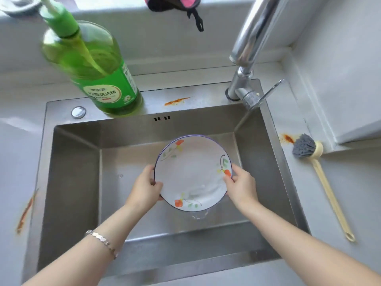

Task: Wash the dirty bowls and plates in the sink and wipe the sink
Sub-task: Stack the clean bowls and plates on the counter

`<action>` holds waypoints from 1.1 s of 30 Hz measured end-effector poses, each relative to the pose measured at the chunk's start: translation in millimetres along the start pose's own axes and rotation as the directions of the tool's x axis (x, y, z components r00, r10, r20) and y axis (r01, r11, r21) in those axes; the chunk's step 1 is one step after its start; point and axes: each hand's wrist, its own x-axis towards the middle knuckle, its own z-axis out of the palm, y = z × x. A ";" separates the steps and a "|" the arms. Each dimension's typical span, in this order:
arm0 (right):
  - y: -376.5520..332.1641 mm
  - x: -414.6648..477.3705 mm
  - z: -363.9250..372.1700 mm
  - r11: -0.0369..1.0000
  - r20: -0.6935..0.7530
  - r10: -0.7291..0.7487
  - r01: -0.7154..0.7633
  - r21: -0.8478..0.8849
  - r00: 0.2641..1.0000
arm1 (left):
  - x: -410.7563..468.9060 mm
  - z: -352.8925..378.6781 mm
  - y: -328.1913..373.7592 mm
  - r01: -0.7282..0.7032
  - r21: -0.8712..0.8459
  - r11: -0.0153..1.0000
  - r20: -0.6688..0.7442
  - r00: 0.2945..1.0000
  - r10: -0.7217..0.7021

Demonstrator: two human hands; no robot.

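Observation:
A white plate (191, 172) with a blue rim and orange flower prints is held tilted over the steel sink (74, 182). My left hand (145, 187) grips its left edge and my right hand (240, 185) grips its right edge, thumbs on the face. The plate's surface looks wet and water drips from its lower edge into the basin. No other dishes show in the sink.
A green dish soap bottle (103, 79) stands on the sink's back ledge. The chrome tap (247, 58) rises at the back right. A grey dish brush (309, 149) with a long handle lies on the right counter. Orange sauce smears (176, 101) mark the ledge and counters. A pink cloth (173, 3) hangs behind.

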 end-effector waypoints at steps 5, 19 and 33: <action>-59.4 -42.2 -10.1 0.953 -0.086 -0.273 0.281 0.109 0.958 | -46.2 -60.5 21.1 -0.177 0.107 0.978 -0.105 0.977 0.188; -125.4 -96.2 2.1 0.757 -0.203 -0.585 0.618 0.210 0.785 | -116.6 -141.8 30.7 -0.411 0.109 0.905 -0.296 0.856 0.424; -136.4 -101.4 -6.4 0.664 -0.314 -0.661 0.726 0.177 0.681 | -119.9 -144.2 22.0 -0.567 0.050 0.822 -0.356 0.759 0.545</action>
